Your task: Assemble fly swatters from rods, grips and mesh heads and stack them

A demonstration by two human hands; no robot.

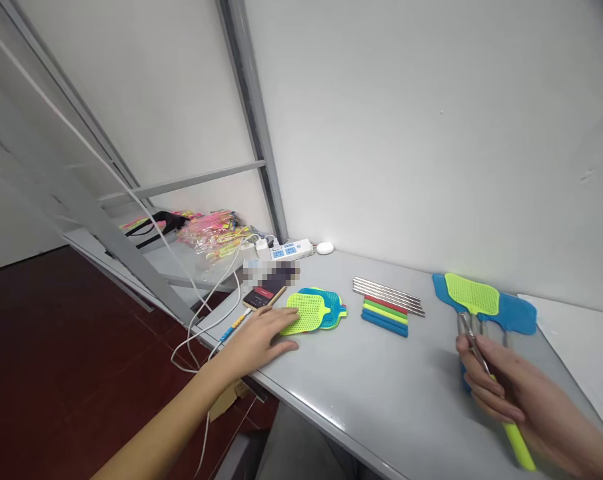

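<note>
Over by the right side of the bench [326,390], the person's right hand [494,377] is closed around a slim metal rod [473,341] with a yellow-green handle [518,447] at its lower end. The rod tilts up and away, held above the bench, just in front of several swatters with blue and yellow-green heads [474,295] that lie against each other near the wall. If that hand swung forward carelessly, I'd expect the bare tip to catch a swatter stem and drag the group askew; a loose hold might also let the rod slip.

The left hand [261,333] has its fingers spread and its thumb apart, fingertips on the edge of a yellow-green swatter head [308,313], topmost in a small pile with a blue head [338,312] showing beneath. Pressing sideways there could fan the pile out.

Between the hands lie bare metal rods [386,291] and, touching or nearly so, a row of coloured handles [385,324]; being round, those could roll if knocked. Past the left hand sit a phone [262,298] and a white cable [230,325], which a sleeveless forearm could snag, pulling the phone along.
</note>
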